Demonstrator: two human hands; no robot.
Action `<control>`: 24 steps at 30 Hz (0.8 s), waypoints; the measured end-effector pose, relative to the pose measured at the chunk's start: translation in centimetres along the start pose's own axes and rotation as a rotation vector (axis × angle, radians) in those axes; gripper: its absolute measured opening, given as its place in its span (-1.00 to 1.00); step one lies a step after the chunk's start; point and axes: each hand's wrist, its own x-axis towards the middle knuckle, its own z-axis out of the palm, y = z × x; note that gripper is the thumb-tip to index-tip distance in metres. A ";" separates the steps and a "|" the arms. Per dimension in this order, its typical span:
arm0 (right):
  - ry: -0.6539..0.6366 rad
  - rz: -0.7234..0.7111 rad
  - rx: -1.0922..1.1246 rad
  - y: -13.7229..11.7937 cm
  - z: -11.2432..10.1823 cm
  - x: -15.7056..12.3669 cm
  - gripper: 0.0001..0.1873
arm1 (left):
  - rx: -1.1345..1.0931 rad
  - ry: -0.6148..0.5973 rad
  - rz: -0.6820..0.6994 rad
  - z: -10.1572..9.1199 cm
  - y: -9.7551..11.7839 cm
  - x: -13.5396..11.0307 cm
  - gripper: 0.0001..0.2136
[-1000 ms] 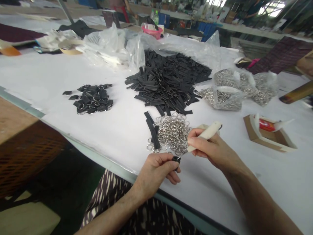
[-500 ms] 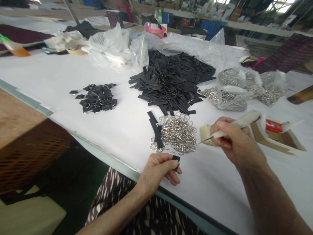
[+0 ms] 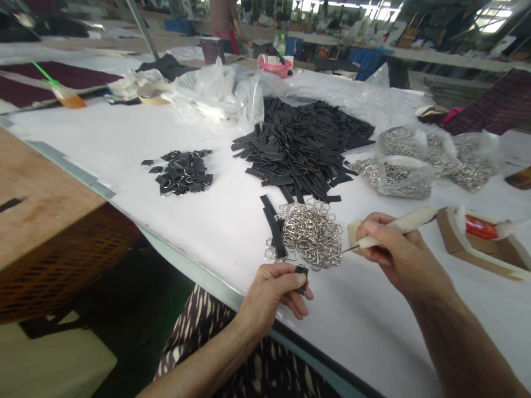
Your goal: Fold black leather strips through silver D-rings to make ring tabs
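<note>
Between the thumb and fingers of my left hand (image 3: 276, 287) is a short black strap (image 3: 302, 275) folded around a metal D-ring, close to the table's front edge. My right hand (image 3: 392, 243) is closed round a pale-handled tool (image 3: 409, 221) with a thin metal tip, like a brush or awl; its tip points at the loose D-rings (image 3: 313, 235). Several black strips (image 3: 274, 232) lie against the left side of those rings. Behind them is a large heap of black strips (image 3: 307, 143). To the left sits a small pile of folded straps with rings (image 3: 182, 172).
Clear bags of D-rings (image 3: 406, 176) stand at the right, behind an open cardboard box (image 3: 481, 243) holding a red tube. A pale block (image 3: 352, 235) is by my right hand. Crumpled plastic (image 3: 215, 94) and a bottle of orange liquid (image 3: 68, 97) lie farther back. A person (image 3: 224, 25) stands in the background.
The camera view has shifted, so the whole scene sits lower and farther right. Both hands keep their holds and have hardly moved over the table.
</note>
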 end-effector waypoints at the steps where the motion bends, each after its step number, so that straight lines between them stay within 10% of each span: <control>1: -0.004 -0.002 -0.001 0.0 0.0 0.0 -0.74 | -0.004 0.008 0.002 0.0 0.1 0.0 -0.82; 15: 0.106 -0.026 -0.361 -0.3 0.4 -0.6 -0.78 | 0.178 0.276 0.192 -3.0 3.9 -0.6 -0.89; 24: 0.188 -0.138 -0.512 0.6 -0.4 -0.3 -0.79 | 0.222 0.670 0.573 -10.6 13.3 0.7 -0.88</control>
